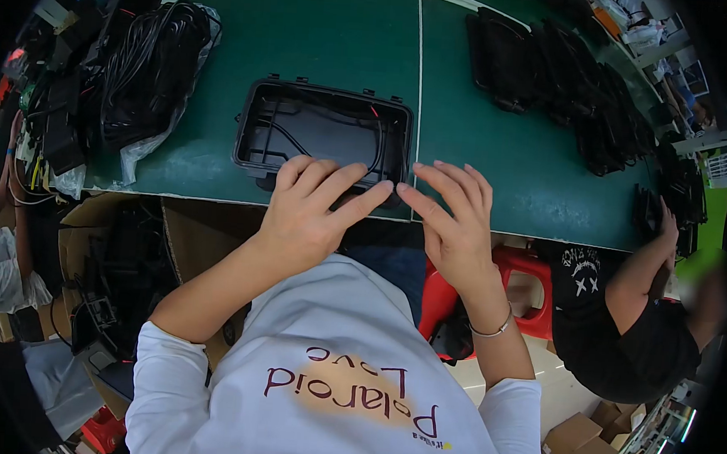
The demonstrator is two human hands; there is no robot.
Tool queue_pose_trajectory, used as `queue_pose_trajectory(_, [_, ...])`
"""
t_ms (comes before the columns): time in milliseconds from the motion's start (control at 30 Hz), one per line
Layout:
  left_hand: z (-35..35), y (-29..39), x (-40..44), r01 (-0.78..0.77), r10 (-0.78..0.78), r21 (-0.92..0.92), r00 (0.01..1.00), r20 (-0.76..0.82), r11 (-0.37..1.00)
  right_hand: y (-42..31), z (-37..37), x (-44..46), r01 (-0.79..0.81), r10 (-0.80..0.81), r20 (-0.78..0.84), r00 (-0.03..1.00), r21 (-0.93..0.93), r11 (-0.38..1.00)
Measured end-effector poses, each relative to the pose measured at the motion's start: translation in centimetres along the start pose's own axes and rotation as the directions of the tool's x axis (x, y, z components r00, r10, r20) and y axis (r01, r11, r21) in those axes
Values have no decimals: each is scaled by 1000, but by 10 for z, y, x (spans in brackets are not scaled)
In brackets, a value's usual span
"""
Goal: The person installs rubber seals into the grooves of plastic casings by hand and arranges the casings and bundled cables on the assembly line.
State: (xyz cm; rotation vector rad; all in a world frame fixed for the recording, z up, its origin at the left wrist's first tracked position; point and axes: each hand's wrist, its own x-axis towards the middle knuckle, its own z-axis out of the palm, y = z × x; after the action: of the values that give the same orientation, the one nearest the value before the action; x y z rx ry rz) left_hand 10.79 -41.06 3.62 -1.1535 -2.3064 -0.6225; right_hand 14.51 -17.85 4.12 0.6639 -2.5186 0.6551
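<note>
A black plastic box lies open-side up near the front edge of the green table, with thin black cables and a small red-tipped wire inside. My left hand is at the box's near wall, its fingers curled over the rim and its thumb hidden underneath. Just off the near right corner, my right hand has its fingers spread, and its index fingertip almost meets the left one. Whether a small part lies between those fingertips, I cannot make out.
Bundled black cables in clear plastic lie on the left of the table. Several black cases are piled at the right. A co-worker's arm reaches the right edge. Below are a cardboard box and a red stool.
</note>
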Motion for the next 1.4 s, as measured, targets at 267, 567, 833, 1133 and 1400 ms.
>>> queue_pose_trajectory(267, [6, 5, 4, 9, -9, 4, 1000, 25, 1000, 3, -3, 5, -40, 37, 42, 998, 72, 997])
queue_pose_trajectory(567, [5, 10, 7, 19, -23, 44, 997, 74, 999, -7, -4, 14, 43, -26, 76, 997, -232, 972])
queue_pose_trajectory(833, [5, 18, 12, 41, -52, 74, 988, 149, 996, 3, -13, 32, 7, 4, 157, 988, -69, 998])
queue_pose_trajectory(1133, [15, 18, 11, 31, -36, 48, 994, 104, 998, 10, 14, 102, 141, -103, 183, 978, -208, 968])
queue_pose_trajectory(1400, [19, 17, 8, 15, -20, 59, 996, 82, 998, 13, 31, 108, 241, -169, 229, 959, -334, 911])
